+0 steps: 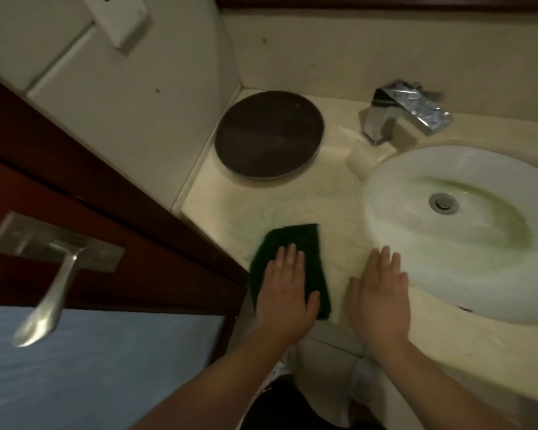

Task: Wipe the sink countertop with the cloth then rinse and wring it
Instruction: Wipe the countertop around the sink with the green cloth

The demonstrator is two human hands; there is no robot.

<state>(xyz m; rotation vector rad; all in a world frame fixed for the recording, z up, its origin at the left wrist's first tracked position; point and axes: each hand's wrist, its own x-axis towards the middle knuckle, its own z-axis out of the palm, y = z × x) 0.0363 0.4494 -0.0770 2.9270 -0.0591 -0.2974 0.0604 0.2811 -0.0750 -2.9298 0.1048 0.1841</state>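
A dark green cloth (289, 243) lies flat on the cream marble countertop (333, 212), left of the white oval basin (466, 231). My left hand (284, 283) presses flat on the cloth's near half, fingers together and pointing away from me. My right hand (381, 290) rests palm down on the bare countertop beside the basin's rim, holding nothing. Faint greenish smears mark the stone beyond the cloth and the inside of the basin. A chrome drain (443, 202) sits in the basin's middle.
A dark round tray (269, 133) stands in the back left corner. A square chrome faucet (401, 114) rises behind the basin. To the left is a dark wooden door (84, 187) with a metal lever handle (53, 290). A white wall socket (120, 20) hangs above.
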